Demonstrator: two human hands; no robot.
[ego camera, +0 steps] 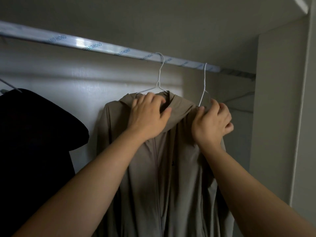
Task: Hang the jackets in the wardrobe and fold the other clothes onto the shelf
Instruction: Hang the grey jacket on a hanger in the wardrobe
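Head view: a beige hooded jacket (164, 168) is seen hanging from a white wire hanger (158, 82) whose hook is already over the wardrobe rail (102, 47), roughly in the middle of the frame. The collar and hood region is being handled at the top. The left hand (147, 117) is laid over the collar just below the hanger's neck, fingers spread and curled onto the cloth rather than closed into a fist. The right hand (212, 122) is bunched tight on the jacket's right shoulder fabric, and its fingertips also meet the lower wires of a second white hanger (204, 86) that hangs just beside the first; whether that wire is actually gripped cannot be told.

Further left, a dark garment (39, 130) is hung on another hanger, well apart from the beige one. At the right, the wardrobe's side panel (277, 100) closes off the compartment.

As a judgement of progress: one dark piece appears to be hung, and the beige jacket is on the rail but is judged not yet settled, since its right shoulder looks to be slipped or gathered. Straightening it on the hanger would seem to remain. No shelf and no folded clothes are shown, so that part of the work cannot be assessed.
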